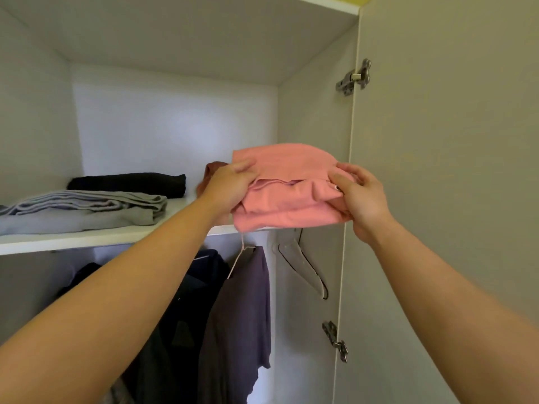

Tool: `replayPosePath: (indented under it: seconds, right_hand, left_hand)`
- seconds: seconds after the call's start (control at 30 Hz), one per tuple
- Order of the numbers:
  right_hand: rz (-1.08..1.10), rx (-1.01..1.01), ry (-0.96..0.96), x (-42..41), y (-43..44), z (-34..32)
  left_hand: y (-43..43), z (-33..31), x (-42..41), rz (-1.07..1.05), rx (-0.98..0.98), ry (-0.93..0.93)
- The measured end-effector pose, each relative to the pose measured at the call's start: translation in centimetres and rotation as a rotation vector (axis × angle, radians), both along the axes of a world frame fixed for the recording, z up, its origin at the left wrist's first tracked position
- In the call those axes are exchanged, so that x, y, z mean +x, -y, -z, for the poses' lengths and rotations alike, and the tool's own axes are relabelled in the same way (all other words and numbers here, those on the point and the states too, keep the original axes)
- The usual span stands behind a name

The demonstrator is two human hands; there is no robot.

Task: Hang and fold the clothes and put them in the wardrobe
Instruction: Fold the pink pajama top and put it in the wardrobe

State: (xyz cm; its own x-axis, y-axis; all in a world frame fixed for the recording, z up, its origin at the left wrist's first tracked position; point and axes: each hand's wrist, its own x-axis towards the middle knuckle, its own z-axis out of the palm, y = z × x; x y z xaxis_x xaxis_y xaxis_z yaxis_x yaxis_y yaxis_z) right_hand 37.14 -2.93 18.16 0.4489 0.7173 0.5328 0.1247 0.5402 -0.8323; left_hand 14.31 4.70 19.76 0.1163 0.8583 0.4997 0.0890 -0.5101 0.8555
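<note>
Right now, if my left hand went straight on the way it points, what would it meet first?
Probably the rust-brown garment on the shelf, just beyond your left hand, which grips the pink folded garment. Behind that is the wardrobe's back wall. Depth is hard to judge here.

Fairly bright, soft and even, with a cool bluish sheen on the smooth white back panel of the wardrobe. Dimmer beneath the flat white wooden shelf, deep in shadow among the dark hanging fabric clothes. Slightly soft throughout, fine detail smeared. Bowed and stretched toward the edges and lower corners.
</note>
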Motion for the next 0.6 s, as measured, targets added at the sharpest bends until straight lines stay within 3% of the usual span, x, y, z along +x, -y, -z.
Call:
replayPosePath:
  seconds: [0.2, 0.5, 0.57, 0.6]
  right_hand:
    - [-0.056, 0.022, 0.183, 2.9, -5.9, -4.0]
    - [0.081, -0.065, 0.422, 4.9, -14.7, -7.7]
    - [0.181, -0.111, 0.584, 5.5, -15.9, -6.9]
    - [0.221, -0.204, 0.759, 5.7, -16.5, -6.2]
  left_hand:
    - [-4.0, -2.9, 2.7, 0.018, -0.048, 0.128]
    - [-10.9, -2.7, 5.6, 0.002, -0.215, 0.223]
    - [-11.8, -1.6, 6.4, -0.019, -0.272, 0.148]
    - [-12.1, -0.9, 6.6, -0.051, -0.312, 0.015]
